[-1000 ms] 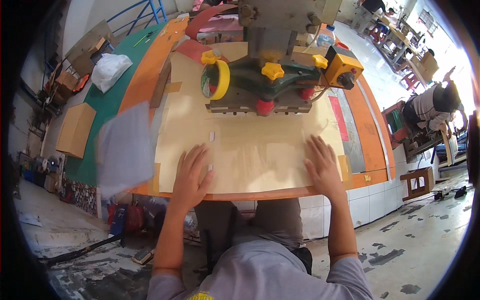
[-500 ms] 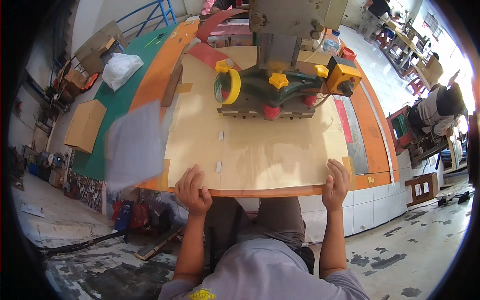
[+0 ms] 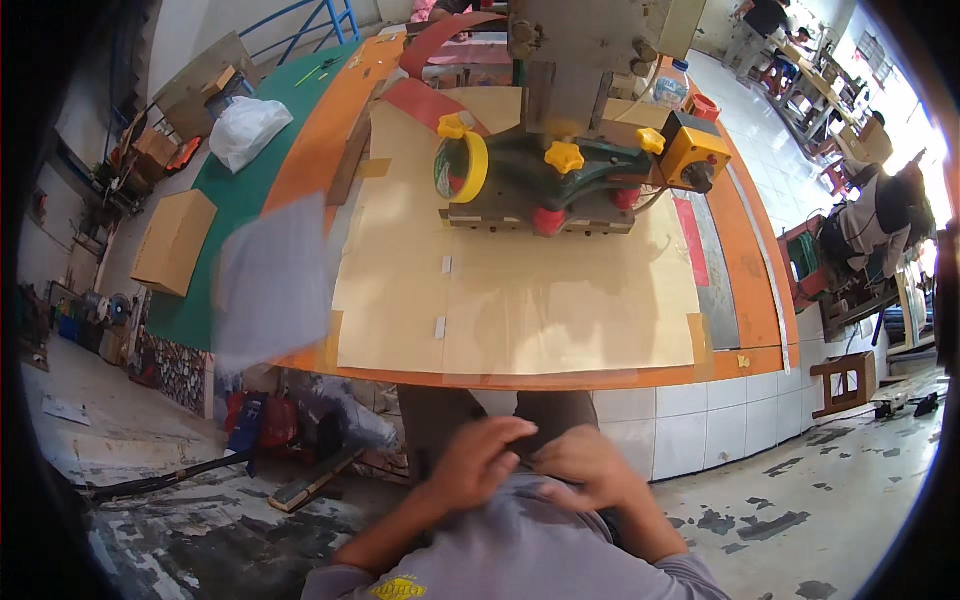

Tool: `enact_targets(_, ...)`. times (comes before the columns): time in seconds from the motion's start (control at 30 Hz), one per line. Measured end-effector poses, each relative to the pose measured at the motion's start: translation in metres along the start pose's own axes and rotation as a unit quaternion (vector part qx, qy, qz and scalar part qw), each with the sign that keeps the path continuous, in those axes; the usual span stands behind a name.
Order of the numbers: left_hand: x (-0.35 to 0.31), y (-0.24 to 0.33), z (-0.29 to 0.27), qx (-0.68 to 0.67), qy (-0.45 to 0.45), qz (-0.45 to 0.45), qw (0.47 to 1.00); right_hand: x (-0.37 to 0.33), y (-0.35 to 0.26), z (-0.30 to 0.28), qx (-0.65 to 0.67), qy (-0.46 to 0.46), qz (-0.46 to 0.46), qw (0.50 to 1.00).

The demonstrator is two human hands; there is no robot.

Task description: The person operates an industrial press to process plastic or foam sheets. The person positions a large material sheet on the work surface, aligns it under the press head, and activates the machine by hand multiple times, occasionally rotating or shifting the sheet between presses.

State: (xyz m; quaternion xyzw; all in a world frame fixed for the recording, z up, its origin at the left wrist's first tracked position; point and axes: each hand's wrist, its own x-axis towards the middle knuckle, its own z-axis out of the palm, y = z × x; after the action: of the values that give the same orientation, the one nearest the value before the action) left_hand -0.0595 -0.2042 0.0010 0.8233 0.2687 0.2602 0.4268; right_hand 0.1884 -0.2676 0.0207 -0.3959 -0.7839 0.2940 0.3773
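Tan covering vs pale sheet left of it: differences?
The tan covering is larger than the pale sheet. The tan covering is yellowish, the pale sheet greyish-white. The tan covering runs under the machine head; the pale sheet lies clear of it. Both look flat.

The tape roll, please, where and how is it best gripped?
Probably pinch the tape roll by its lower rim, left hand coming from the near left: it stands upright, an open ring, its top crowded by a yellow knob, lower left clear.

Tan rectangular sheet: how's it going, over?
Bare left hand, bare right hand: off the tan rectangular sheet. Sheet flat. Green metal machine head over its far part.
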Motion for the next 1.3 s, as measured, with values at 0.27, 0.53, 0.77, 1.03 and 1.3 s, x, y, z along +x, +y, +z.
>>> enact_targets(0.27, -0.006, -0.003, -0.001, -0.217, -0.223, -0.129, 0.942, 0.000, -0.014, 0.017, 0.067, -0.126, 0.022, 0.990)
enact_targets(0.53, 0.000, -0.002, -0.012, -0.147, -0.287, -0.207, 0.924, 0.001, -0.019, 0.010, 0.077, -0.196, 0.060, 0.976)
enact_targets(0.77, -0.006, -0.001, -0.011, -0.039, -0.194, -0.136, 0.971, 0.003, -0.020, 0.008, 0.057, -0.125, 0.016, 0.990)
enact_targets(1.03, -0.006, -0.023, -0.021, 0.107, -0.017, 0.006, 0.994, 0.026, 0.001, 0.004, -0.080, -0.052, -0.011, 0.995)
enact_targets(1.3, -0.001, -0.068, -0.060, 0.307, 0.359, 0.049, 0.880, 0.056, 0.041, -0.034, -0.321, -0.014, 0.083, 0.943)
